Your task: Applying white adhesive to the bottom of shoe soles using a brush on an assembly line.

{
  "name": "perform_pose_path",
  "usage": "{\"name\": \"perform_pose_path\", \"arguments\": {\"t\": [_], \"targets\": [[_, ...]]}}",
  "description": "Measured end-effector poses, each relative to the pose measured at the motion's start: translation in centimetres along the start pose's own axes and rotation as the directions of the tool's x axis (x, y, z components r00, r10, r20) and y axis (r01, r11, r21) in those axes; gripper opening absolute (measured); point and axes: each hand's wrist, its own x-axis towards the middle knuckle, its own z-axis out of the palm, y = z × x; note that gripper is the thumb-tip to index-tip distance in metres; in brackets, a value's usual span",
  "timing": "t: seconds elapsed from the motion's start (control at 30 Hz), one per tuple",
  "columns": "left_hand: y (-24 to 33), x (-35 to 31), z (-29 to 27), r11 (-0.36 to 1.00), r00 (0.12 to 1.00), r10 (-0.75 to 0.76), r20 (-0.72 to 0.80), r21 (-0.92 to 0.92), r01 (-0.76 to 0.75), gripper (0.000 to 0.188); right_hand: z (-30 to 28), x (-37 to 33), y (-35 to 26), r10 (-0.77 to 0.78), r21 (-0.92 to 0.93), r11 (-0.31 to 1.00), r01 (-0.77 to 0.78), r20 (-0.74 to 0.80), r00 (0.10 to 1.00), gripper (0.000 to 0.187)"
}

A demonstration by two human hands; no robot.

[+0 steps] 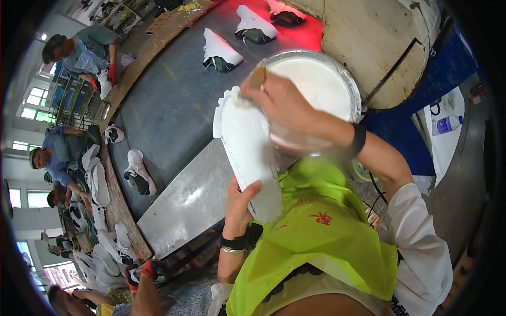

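My left hand [242, 204] grips a long white shoe sole [243, 139] by its lower end, thumb on the face turned up. The sole slants in front of my apron, and a toothed rim shows at its upper left. My right hand [278, 100], somewhat blurred, is closed on a brush with a brown handle [257, 77]. Its bristles seem to touch the upper end of the sole; my fingers partly hide them. Just behind my right hand and wrist stands a round basin [354, 87] of white liquid [311, 79].
A dark conveyor belt [168, 100] carries white and dark shoes [221, 50], some under red light. A metal ledge [184, 197] runs along its near side. Co-workers [84, 58] handle shoes at the left. A bottle [448, 124] lies at the right.
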Motion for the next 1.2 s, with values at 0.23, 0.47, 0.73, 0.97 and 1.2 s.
{"name": "perform_pose_path", "arguments": {"t": [0.23,0.47,0.73,0.97,1.2], "targets": [[0.4,-0.7,0.3,0.979,0.996,0.077,-0.040,0.194,-0.068,0.076,2.2,-3.3,-2.9,-0.164,0.164,0.976,0.144,0.114,0.980,0.016],[0.0,-1.9,-0.6,0.977,0.990,0.117,-0.079,0.188,-0.100,0.078,2.7,0.8,2.2,0.199,0.075,0.979,-0.192,-0.102,0.975,0.023],[4.7,1.5,-3.8,0.997,0.987,0.079,-0.137,0.005,-0.079,0.068,4.3,-6.0,-1.1,0.308,0.194,0.934,-0.300,-0.013,0.951,0.019],[16.5,19.1,-10.3,0.984,0.988,0.118,-0.100,0.143,-0.103,0.067,-2.1,-0.3,0.0,0.302,0.352,0.907,-0.233,-0.156,0.941,0.013],[16.8,43.2,-15.9,0.804,0.766,0.381,-0.517,0.594,0.001,0.106,-4.2,1.5,3.1,0.360,0.150,0.931,-0.332,-0.237,0.902,0.009]]}}
